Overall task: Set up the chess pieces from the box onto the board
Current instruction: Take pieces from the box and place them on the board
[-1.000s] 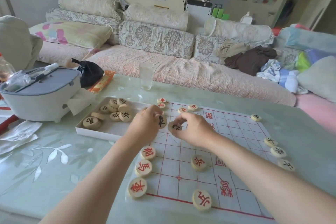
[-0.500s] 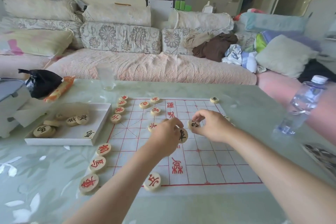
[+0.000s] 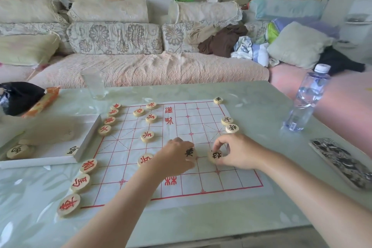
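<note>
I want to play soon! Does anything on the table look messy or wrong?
Nothing spilled or broken. Only the white paper chess board looks odd: its right side holds few round wooden black-lettered pieces, and each hand carries one more.

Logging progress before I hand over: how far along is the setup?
Done: red-lettered wooden discs line the paper board's left side. In hand: left hand and right hand each hold a black-lettered disc. Left: pieces still in the white box.

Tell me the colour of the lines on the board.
Red lines on a white board, best seen in the head view.
</note>
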